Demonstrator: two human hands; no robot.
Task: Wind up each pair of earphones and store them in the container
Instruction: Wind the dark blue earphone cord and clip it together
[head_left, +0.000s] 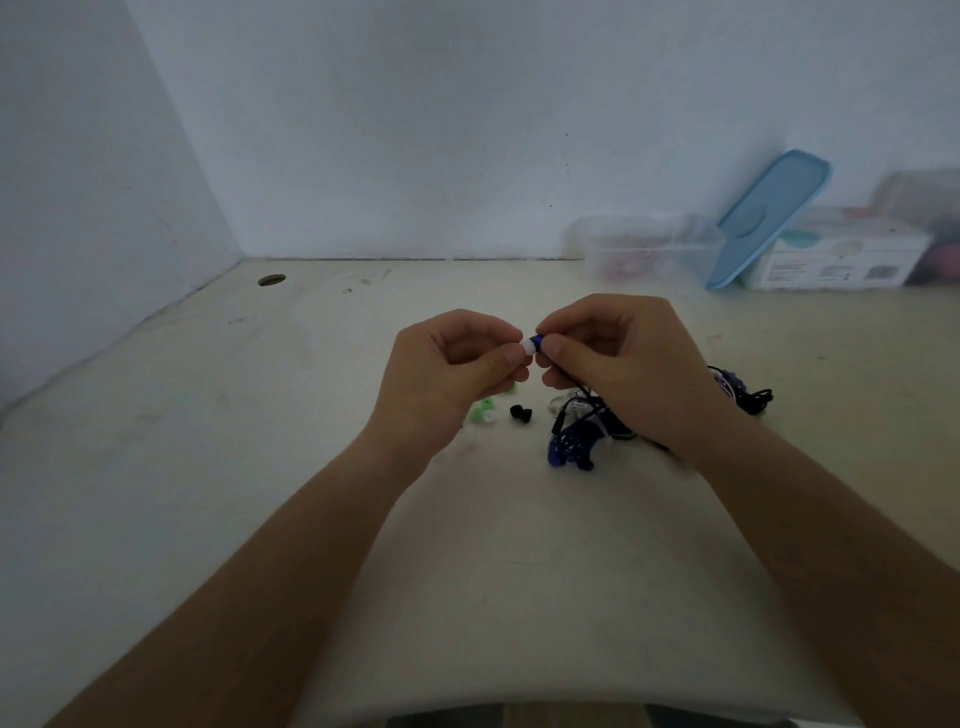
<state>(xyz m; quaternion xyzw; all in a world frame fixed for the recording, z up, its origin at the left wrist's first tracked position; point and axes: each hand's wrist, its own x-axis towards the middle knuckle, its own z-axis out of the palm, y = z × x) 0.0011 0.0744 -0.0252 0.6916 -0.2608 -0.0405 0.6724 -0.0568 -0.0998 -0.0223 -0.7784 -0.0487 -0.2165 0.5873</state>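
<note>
**Earbud held level between both hands**

The left hand (457, 364), fingers curled, pinches the white tip of a blue earbud (535, 344). The earbud's long axis lies level, with the tip pointing left. Just right of the earbud, the right hand (623, 364) pinches its blue body. The cable (584, 391) drops below the earbud to the earphone tangle (576, 441) on the tabletop (311, 467). The clear container (649, 249) stands well beyond the earbud, to its right.

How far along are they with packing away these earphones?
The clear container seems to hold something pinkish, though it is blurred; its blue lid leans beside it. The left hand and right hand pinch a blue earbud. The tangled earphones lie unwound, beside loose green tips and a black tip.
</note>
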